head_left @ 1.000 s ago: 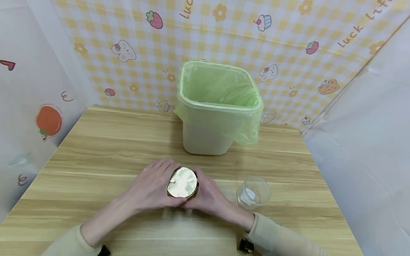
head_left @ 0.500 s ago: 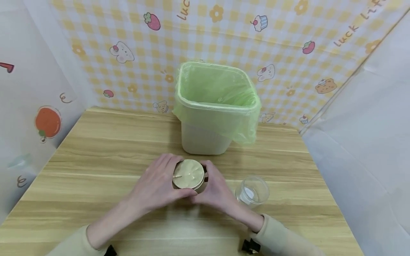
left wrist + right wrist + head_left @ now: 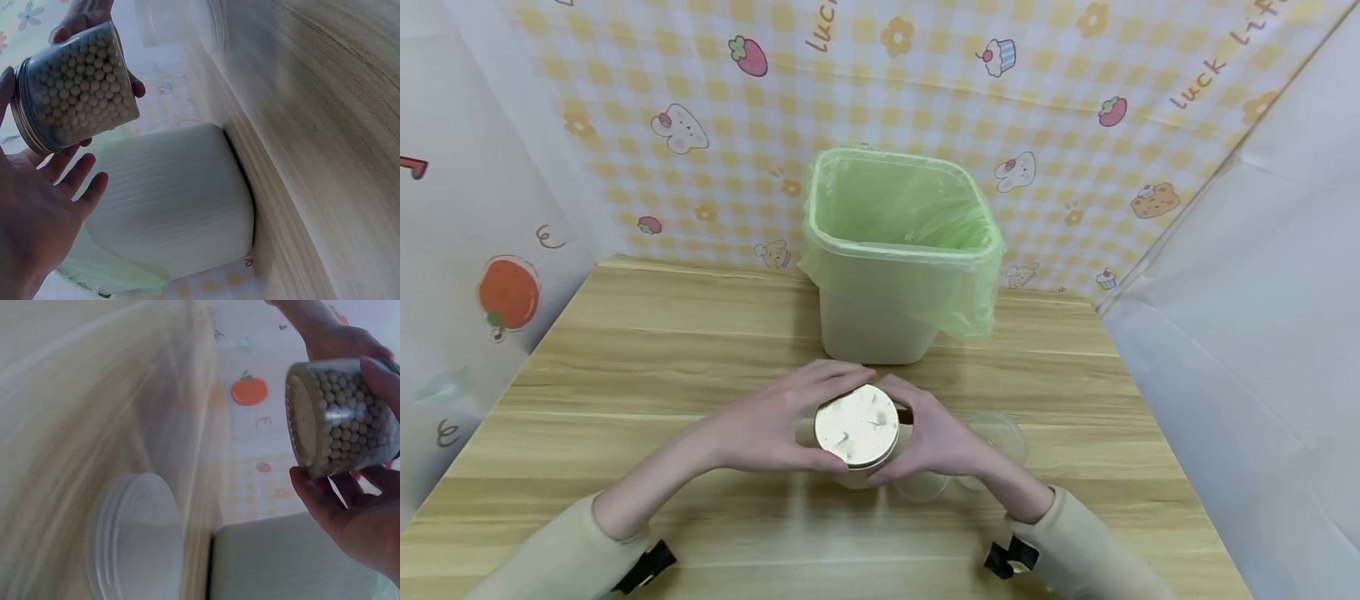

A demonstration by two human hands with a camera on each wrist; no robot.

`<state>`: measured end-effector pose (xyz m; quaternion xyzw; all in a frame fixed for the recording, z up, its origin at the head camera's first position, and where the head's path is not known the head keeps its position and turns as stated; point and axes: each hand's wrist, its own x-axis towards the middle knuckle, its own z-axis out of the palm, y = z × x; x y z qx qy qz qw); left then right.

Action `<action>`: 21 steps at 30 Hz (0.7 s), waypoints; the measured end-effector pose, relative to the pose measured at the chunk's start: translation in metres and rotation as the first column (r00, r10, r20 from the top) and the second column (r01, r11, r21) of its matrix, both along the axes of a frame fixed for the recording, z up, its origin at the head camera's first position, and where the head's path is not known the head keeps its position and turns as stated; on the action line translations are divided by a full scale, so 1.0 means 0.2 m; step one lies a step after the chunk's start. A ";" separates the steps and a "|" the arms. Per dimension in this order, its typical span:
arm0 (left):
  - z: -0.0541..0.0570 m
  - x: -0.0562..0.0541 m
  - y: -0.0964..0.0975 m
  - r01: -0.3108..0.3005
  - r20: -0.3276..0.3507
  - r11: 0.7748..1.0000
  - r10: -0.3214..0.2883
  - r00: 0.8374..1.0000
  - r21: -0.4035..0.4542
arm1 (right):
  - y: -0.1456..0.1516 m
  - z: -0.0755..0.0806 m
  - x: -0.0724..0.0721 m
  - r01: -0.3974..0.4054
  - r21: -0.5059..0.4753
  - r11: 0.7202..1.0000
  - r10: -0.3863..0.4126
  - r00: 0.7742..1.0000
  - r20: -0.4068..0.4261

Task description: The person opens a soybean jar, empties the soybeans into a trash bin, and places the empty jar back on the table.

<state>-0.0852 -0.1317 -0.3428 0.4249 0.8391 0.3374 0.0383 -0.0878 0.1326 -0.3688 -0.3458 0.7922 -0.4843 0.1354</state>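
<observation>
A clear jar (image 3: 84, 84) packed with small pale round beads is held up between both hands, off the table. Its shiny gold top (image 3: 856, 425) faces the head camera. My left hand (image 3: 775, 425) curves round the top end, thumb at the near side and fingers at the far side. From the other side my right hand (image 3: 942, 433) grips the jar with thumb and fingers spread round it. The right wrist view shows the jar's clear base (image 3: 304, 419), beads visible through the wall.
A white bin (image 3: 880, 325) with a green liner (image 3: 902, 200) stands behind the hands. Clear round plastic pieces lie to the right on the wooden table (image 3: 647, 350): a container (image 3: 1011, 437), partly behind the right wrist, and a flat round piece (image 3: 921, 487).
The jar has moved right in the head view, with both hands following. The left fingers have straightened somewhat round the gold top. The head view has shifted slightly.
</observation>
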 end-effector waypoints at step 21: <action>-0.06 0.03 0.12 -0.259 -0.219 0.952 0.291 0.931 0.162 | -0.05 -0.01 0.06 0.340 -0.018 0.940 -0.330 0.895 -0.299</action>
